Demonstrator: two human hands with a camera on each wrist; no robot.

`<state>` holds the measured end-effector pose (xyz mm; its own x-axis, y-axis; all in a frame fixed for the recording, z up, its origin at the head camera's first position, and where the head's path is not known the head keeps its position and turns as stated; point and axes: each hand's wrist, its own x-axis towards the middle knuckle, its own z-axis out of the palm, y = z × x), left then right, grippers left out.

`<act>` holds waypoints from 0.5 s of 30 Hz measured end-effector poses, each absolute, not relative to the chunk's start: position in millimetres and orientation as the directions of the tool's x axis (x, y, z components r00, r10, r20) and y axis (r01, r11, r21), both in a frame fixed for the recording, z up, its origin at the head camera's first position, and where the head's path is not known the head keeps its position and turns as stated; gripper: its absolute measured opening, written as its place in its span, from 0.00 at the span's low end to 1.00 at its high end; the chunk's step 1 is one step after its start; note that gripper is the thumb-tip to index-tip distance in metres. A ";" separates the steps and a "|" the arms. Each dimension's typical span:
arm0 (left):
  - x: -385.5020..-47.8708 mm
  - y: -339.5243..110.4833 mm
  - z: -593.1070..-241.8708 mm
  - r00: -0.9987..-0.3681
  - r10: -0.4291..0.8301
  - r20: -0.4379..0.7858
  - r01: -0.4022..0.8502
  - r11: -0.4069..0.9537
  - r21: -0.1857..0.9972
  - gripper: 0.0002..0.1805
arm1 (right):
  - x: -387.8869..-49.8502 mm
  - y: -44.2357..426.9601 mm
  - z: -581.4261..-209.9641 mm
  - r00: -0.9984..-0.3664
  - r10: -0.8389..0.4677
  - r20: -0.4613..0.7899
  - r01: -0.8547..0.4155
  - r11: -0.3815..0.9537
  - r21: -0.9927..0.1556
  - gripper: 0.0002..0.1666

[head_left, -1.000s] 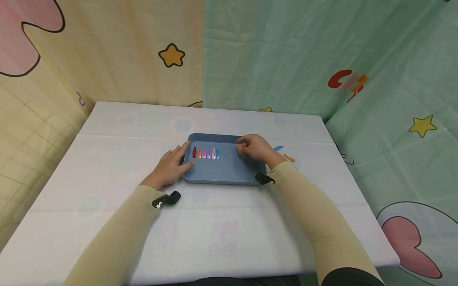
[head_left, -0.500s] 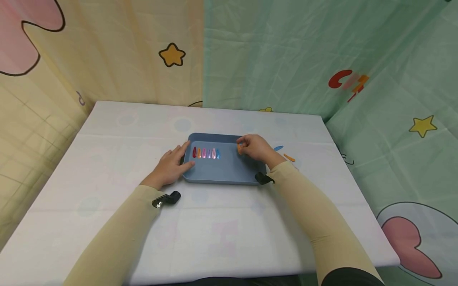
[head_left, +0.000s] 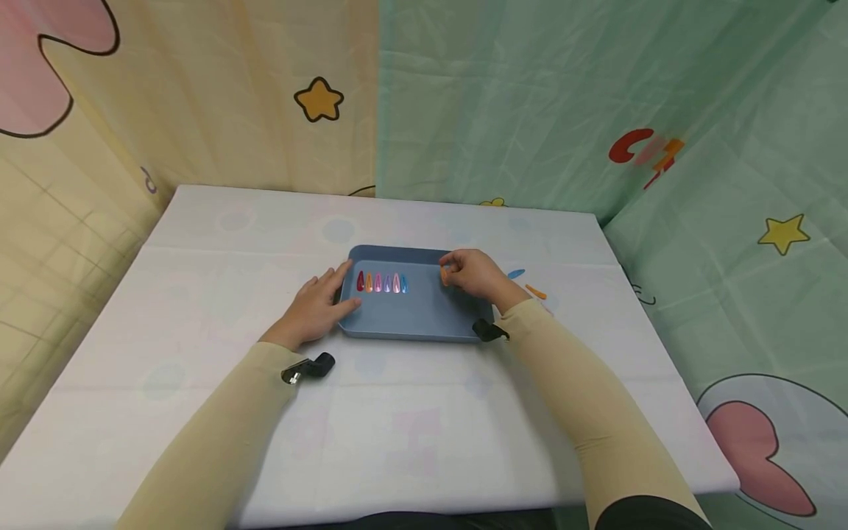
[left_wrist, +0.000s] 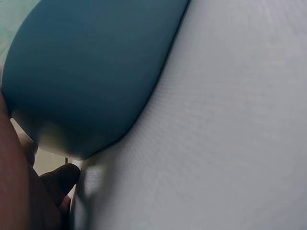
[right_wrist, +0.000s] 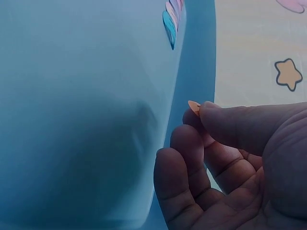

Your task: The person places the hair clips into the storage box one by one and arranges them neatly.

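Observation:
A blue-grey tray [head_left: 417,313] lies on the table. Inside it, toward the left, several shiny snap hair clips stand in an even row, from a red clip [head_left: 361,281] to a blue clip [head_left: 404,283]. My left hand [head_left: 313,309] rests against the tray's left edge, fingers extended and thumb over the rim. Above the tray's right part, my right hand [head_left: 473,274] pinches an orange hair clip [right_wrist: 194,107] between thumb and forefinger. Most of that clip is hidden by the fingertips. The left wrist view shows mainly the tray's outer side [left_wrist: 96,72].
Right of the tray, a blue hair clip [head_left: 516,274] and another orange hair clip [head_left: 536,292] lie on the white tablecloth [head_left: 391,412]. Patterned curtains [head_left: 530,103] hang behind the table and along its sides.

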<state>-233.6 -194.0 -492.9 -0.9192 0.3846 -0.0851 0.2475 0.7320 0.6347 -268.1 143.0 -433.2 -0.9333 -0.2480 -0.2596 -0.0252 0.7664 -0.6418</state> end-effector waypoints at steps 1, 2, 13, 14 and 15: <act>-233.6 -193.9 -492.8 -0.919 0.385 -0.085 0.248 0.732 0.635 0.47 | -267.9 143.2 -433.0 -0.934 -0.248 -0.259 -0.026 0.766 -0.642 0.23; -233.7 -193.7 -492.7 -0.919 0.385 -0.084 0.248 0.732 0.634 0.47 | -268.0 143.4 -433.1 -0.934 -0.249 -0.257 -0.027 0.765 -0.643 0.23; -232.8 -192.3 -490.0 -0.920 0.381 -0.089 0.243 0.734 0.634 0.47 | -268.3 144.7 -435.8 -0.937 -0.239 -0.255 -0.016 0.758 -0.652 0.24; -232.7 -192.2 -489.8 -0.920 0.382 -0.089 0.243 0.734 0.634 0.47 | -268.3 144.8 -436.0 -0.937 -0.238 -0.255 -0.014 0.756 -0.655 0.24; -232.6 -192.2 -489.6 -0.920 0.382 -0.089 0.244 0.735 0.633 0.47 | -268.2 144.7 -436.1 -0.937 -0.238 -0.254 -0.012 0.753 -0.658 0.23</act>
